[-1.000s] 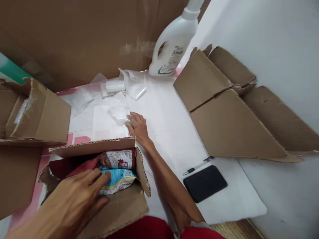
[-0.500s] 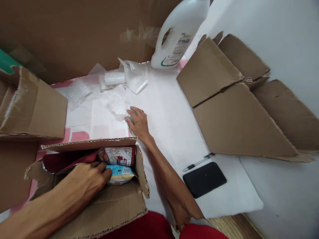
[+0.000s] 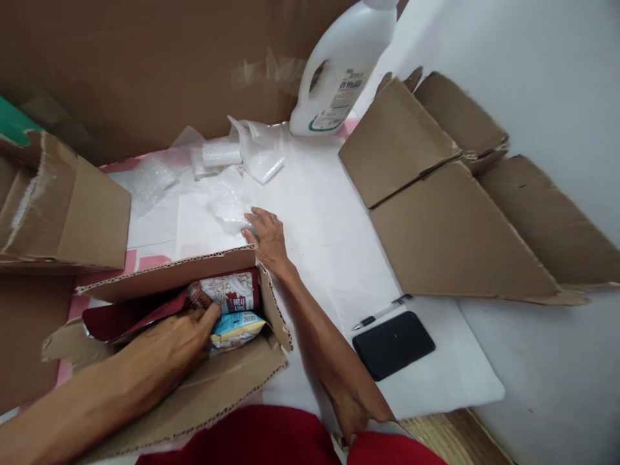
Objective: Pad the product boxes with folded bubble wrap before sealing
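Cardboard box (image 3: 227,387) now tilted up; left hand (image 3: 169,345) deeper among packets (image 3: 232,310)

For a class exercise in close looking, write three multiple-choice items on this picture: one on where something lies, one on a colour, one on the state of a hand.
1. Where does the pen lie?
A. Inside the open box
B. Just beyond the black phone, on the white sheet
C. Under the bottle

2. What colour is the large bottle at the back?
A. White
B. Green
C. Black

3. What is the left hand doing?
A. Resting flat on the white sheet
B. Gripping the pen
C. Reaching into the open cardboard box among the snack packets

Answers:
1 B, the pen lies along the phone's far edge.
2 A, its body and neck are white, with a printed label.
3 C, its fingers touch the packets inside the box, while the right hand lies on the sheet by crumpled clear plastic.
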Tool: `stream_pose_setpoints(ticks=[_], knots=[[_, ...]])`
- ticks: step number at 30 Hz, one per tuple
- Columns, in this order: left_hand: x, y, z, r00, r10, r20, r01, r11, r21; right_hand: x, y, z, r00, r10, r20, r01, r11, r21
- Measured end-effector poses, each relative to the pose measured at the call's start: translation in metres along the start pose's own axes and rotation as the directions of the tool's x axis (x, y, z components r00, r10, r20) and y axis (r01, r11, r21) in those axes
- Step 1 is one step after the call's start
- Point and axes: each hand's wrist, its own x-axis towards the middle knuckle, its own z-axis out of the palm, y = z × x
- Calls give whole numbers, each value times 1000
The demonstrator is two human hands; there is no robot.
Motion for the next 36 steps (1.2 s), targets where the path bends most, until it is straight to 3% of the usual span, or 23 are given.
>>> stream_pose_setpoints(ticks=[4, 10, 14, 17, 20, 23, 26, 28, 30, 33, 36], knots=[[11, 5, -1, 1000, 6, 31, -12, 983, 183, 1, 1, 1, 1000, -7, -15, 7, 1000, -6], [12, 8, -10, 999, 12, 40, -20, 982, 190, 3, 5, 0, 996, 37, -85, -27, 993, 116], [12, 9, -18, 999, -15, 28, 9, 982, 190, 7, 0, -22, 972, 115, -203, -53, 956, 287], [15, 9, -25, 1000, -1, 9, -1, 975, 222, 12, -7, -48, 928, 245, -282, -93, 883, 459], [21, 7, -31, 999, -3, -39, 14, 961, 277, 13, -10, -71, 901, 363, -239, -143, 766, 626], [27, 0, -36, 993, 5, -116, 30, 954, 299, 10, -8, -86, 881, 424, -209, -178, 708, 684], [28, -10, -40, 972, 83, -220, -38, 978, 203, 4, -2, -96, 852, 491, -185, -206, 637, 742], [22, -16, -46, 923, 166, -347, -147, 986, 81, -1, 3, -103, 837, 528, -147, -238, 592, 770], [7, -17, -53, 825, 194, -531, -252, 967, -37, -9, 6, -109, 828, 551, -103, -268, 550, 791], [-32, -4, -56, 602, 40, -798, -253, 957, -143, -23, 8, -118, 839, 543, -38, -272, 480, 834], [-69, 21, -33, 362, -129, -923, -161, 967, -198, -35, 7, -128, 863, 505, 9, -248, 408, 879]])
